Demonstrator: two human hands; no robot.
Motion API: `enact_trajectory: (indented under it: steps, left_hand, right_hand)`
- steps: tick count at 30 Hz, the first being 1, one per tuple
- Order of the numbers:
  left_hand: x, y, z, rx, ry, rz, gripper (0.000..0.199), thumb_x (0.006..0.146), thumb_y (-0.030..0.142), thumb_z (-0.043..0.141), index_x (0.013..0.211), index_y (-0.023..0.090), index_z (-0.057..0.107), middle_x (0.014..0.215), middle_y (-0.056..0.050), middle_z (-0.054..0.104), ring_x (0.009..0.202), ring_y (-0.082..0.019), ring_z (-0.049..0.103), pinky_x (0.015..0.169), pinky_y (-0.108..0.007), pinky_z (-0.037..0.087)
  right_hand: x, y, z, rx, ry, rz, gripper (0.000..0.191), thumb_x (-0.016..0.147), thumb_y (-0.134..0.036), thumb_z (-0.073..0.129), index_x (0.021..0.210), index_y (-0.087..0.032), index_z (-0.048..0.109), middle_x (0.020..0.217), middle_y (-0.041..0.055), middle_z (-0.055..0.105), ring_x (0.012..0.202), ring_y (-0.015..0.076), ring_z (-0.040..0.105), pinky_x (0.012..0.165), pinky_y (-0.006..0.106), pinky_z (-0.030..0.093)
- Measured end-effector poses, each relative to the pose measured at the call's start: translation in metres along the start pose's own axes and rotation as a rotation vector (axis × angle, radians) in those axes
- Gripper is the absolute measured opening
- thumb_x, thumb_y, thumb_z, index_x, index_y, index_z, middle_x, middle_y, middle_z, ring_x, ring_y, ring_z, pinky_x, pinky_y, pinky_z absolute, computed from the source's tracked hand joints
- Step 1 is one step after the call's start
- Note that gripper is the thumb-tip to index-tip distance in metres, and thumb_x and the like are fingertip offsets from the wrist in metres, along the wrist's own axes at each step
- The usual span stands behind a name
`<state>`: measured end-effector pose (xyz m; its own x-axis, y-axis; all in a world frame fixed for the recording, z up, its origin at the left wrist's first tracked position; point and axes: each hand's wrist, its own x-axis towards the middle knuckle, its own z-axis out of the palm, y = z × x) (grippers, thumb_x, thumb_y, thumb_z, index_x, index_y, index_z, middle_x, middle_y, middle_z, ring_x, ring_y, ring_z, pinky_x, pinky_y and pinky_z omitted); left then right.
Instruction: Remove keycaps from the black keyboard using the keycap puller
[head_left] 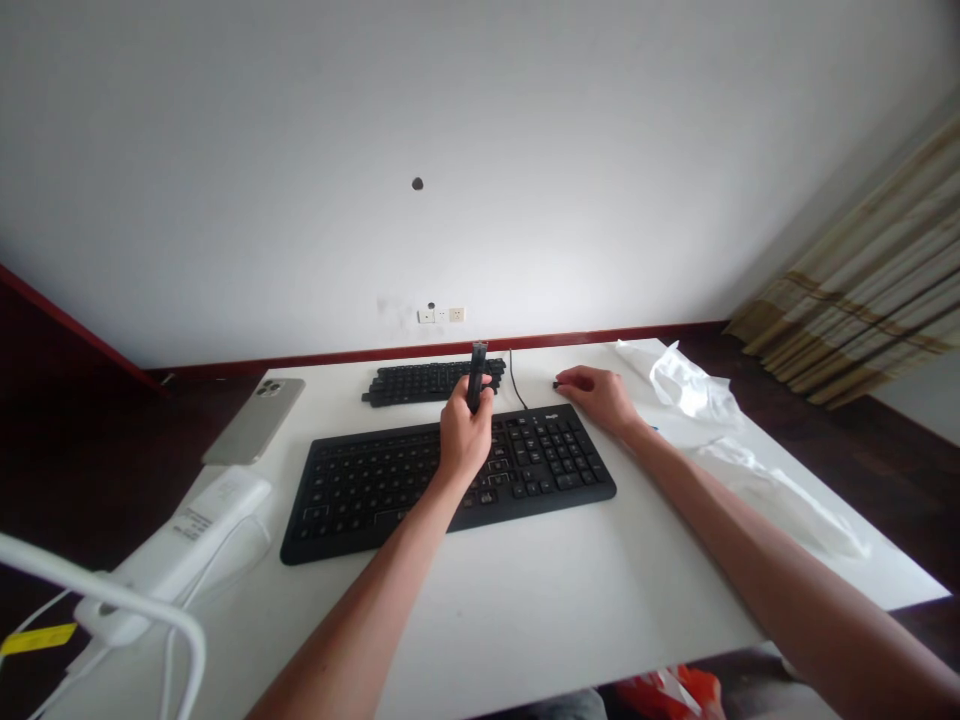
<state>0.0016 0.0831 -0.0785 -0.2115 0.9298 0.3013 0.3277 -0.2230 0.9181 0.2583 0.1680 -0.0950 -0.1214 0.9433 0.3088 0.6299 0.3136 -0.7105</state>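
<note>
A black keyboard (420, 520) lies at a slant on the white table. Its number pad at the right shows keycaps, while much of the left part shows small pale spots where the caps seem to be off. Over its middle, my left hand (465, 430) is closed around a narrow black bar (478, 370) held upright; its exact kind is unclear. My right hand (600, 395) rests beyond the keyboard's upper right corner, fingertips pinched on a small black piece (557, 384), perhaps a keycap. Behind the keyboard sits a block of loose black keycaps (420, 380).
A phone (255, 420) and a white power strip (172, 550) with cables are at the left. Crumpled clear plastic bags (690, 385) lie at the right. A black cable (514, 375) runs towards the wall, and a white tube (112, 590) crosses the lower left.
</note>
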Motion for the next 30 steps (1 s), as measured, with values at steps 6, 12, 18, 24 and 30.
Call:
enact_trajectory:
  steps: [6, 12, 18, 24, 30]
  left_hand:
    - [0.001, -0.001, 0.000, 0.001, 0.029, -0.003, 0.019, 0.100, 0.030, 0.054, 0.113, 0.023, 0.066, 0.085, -0.001, 0.071, 0.070, -0.016, 0.065, 0.069, -0.026, 0.050]
    - [0.002, -0.004, 0.002, 0.006, 0.026, -0.007, 0.021, 0.101, 0.029, 0.052, 0.117, 0.024, 0.066, 0.087, -0.002, 0.073, 0.073, -0.018, 0.069, 0.073, -0.029, 0.053]
    - [0.002, -0.003, 0.001, 0.000, 0.027, -0.041, 0.022, 0.101, 0.029, 0.052, 0.116, 0.024, 0.067, 0.085, -0.002, 0.073, 0.073, -0.018, 0.069, 0.074, -0.029, 0.053]
    - [0.001, 0.000, 0.002, -0.018, 0.046, -0.042, 0.020, 0.099, 0.028, 0.056, 0.112, 0.024, 0.069, 0.088, -0.002, 0.073, 0.078, -0.019, 0.069, 0.079, -0.029, 0.053]
    - [0.000, -0.001, 0.003, -0.032, 0.048, -0.021, 0.019, 0.098, 0.028, 0.057, 0.111, 0.024, 0.070, 0.087, -0.002, 0.072, 0.078, -0.019, 0.068, 0.079, -0.029, 0.052]
  right_hand:
    - [0.002, 0.003, 0.003, -0.134, 0.017, -0.029, 0.023, 0.085, -0.036, 0.068, 0.093, -0.021, 0.083, 0.084, 0.0052, 0.081, 0.078, 0.0233, 0.074, 0.078, 0.035, 0.056]
    - [0.033, -0.001, 0.022, -0.197, 0.022, -0.102, 0.021, 0.085, -0.032, 0.066, 0.093, -0.020, 0.082, 0.082, 0.0043, 0.079, 0.073, 0.0201, 0.071, 0.078, 0.032, 0.054]
    - [0.068, -0.003, 0.046, -0.178, -0.014, -0.124, 0.021, 0.086, -0.030, 0.066, 0.096, -0.019, 0.080, 0.084, 0.0044, 0.079, 0.073, 0.0182, 0.069, 0.074, 0.030, 0.052]
    - [0.069, 0.002, 0.052, -0.156, -0.019, -0.141, 0.019, 0.084, -0.025, 0.067, 0.100, -0.023, 0.078, 0.088, 0.0012, 0.078, 0.073, 0.0177, 0.069, 0.075, 0.030, 0.052]
    - [0.072, 0.004, 0.052, -0.092, -0.012, -0.141, 0.019, 0.084, -0.025, 0.069, 0.100, -0.025, 0.077, 0.099, 0.0001, 0.080, 0.076, 0.0175, 0.069, 0.076, 0.031, 0.054]
